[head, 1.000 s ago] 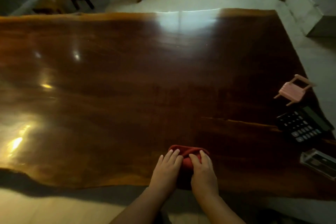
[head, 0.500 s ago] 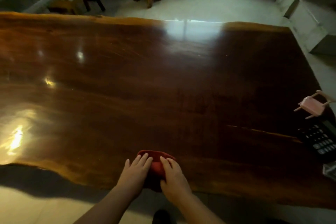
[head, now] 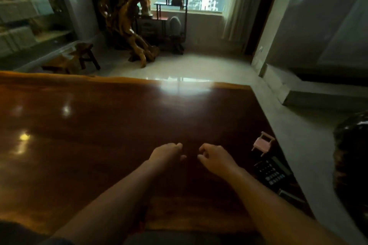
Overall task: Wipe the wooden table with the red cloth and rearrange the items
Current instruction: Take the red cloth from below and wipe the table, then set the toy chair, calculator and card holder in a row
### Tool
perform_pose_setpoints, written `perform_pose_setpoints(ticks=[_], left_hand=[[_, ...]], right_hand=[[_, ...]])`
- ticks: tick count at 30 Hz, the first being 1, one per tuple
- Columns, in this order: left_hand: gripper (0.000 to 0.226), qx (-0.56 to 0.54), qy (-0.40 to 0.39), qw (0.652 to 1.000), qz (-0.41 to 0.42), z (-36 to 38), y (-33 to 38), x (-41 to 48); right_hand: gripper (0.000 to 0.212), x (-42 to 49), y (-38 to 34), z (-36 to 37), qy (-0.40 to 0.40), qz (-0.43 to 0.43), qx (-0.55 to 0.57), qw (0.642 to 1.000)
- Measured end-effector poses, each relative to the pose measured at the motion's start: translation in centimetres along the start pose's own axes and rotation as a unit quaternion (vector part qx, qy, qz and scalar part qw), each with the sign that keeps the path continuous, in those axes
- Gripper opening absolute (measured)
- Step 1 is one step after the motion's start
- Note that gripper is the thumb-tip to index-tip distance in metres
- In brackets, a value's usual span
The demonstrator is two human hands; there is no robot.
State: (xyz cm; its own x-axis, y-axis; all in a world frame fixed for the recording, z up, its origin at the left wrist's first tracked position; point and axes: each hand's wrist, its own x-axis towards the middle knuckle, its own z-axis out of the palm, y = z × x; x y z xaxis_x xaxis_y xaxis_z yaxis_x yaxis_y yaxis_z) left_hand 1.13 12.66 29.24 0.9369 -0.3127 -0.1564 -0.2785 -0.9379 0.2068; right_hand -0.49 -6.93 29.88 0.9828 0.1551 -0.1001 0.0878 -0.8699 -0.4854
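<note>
Both my arms reach out over the dark polished wooden table (head: 95,125). My left hand (head: 167,154) and my right hand (head: 214,157) hover side by side above its middle, fingers loosely curled and a little apart, with nothing visible in them. The red cloth is not clearly in view; only a faint reddish patch (head: 141,224) shows at the table's near edge beside my left forearm. Along the right edge are a small pink toy chair (head: 262,143), a black calculator (head: 272,173) and part of a clear flat case (head: 290,197).
Beyond the far edge lies a pale tiled floor with a gnarled root sculpture (head: 129,26), a small wooden stool (head: 85,55) and a shelf stand by the window. A dark rounded object (head: 352,155) sits at the right, off the table.
My hands left the red cloth at the near edge and moved forward over the table's middle. The view has tilted up, so the room and window now show.
</note>
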Motion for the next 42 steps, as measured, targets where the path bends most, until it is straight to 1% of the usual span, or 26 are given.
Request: perform_pose_setpoints(ticks=[2, 5, 8, 12, 15, 20, 24, 28, 31, 34, 38, 42], left_hand=[[0.034, 0.015, 0.053, 0.998, 0.013, -3.0, 2.1, 0.6], [0.038, 0.010, 0.136, 0.990, 0.031, -6.6, 6.0, 1.6], [0.045, 0.016, 0.204, 0.977, 0.064, -9.1, 9.7, 2.1], [0.053, 0.026, 0.210, 0.975, 0.068, -10.6, 12.6, 2.4], [0.054, 0.033, 0.204, 0.976, 0.072, -10.7, 13.3, 2.7], [0.051, 0.051, 0.194, 0.977, 0.070, -10.1, 12.4, 3.8], [0.049, 0.058, 0.197, 0.976, 0.073, -9.7, 11.3, 5.0], [0.050, 0.059, 0.173, 0.980, 0.073, -8.8, 10.2, 6.5], [0.050, 0.051, 0.130, 0.988, 0.070, -7.7, 9.1, 7.9], [0.043, 0.056, 0.087, 0.993, 0.059, -5.9, 8.4, 9.3], [0.040, 0.039, 0.006, 0.998, 0.039, -1.1, 7.7, 10.9], [0.042, 0.018, -0.060, 0.998, 0.001, 6.3, 7.1, 11.7]], right_hand=[[0.030, 0.3, 0.6, -4.4, 0.025, -0.017, -0.021, 0.999], [0.042, -0.5, 2.2, -10.7, 0.074, -0.036, -0.042, 0.996], [0.051, -1.6, 3.9, -14.9, 0.109, -0.055, -0.064, 0.990], [0.059, -2.5, 5.4, -17.2, 0.120, -0.061, -0.066, 0.989], [0.061, -2.6, 6.3, -17.5, 0.121, -0.067, -0.061, 0.988], [0.061, -1.4, 6.3, -17.0, 0.120, -0.054, -0.060, 0.989], [0.057, 0.0, 5.9, -16.4, 0.091, -0.041, -0.092, 0.991], [0.050, 1.8, 5.7, -15.3, 0.074, -0.031, -0.107, 0.991], [0.050, 3.2, 5.9, -13.9, 0.053, -0.020, -0.115, 0.992], [0.052, 4.3, 7.0, -12.2, 0.032, 0.002, -0.117, 0.993], [0.053, 5.0, 10.9, -8.6, -0.011, 0.054, -0.095, 0.994], [0.052, 6.3, 17.4, -5.4, -0.059, 0.107, -0.092, 0.988]])
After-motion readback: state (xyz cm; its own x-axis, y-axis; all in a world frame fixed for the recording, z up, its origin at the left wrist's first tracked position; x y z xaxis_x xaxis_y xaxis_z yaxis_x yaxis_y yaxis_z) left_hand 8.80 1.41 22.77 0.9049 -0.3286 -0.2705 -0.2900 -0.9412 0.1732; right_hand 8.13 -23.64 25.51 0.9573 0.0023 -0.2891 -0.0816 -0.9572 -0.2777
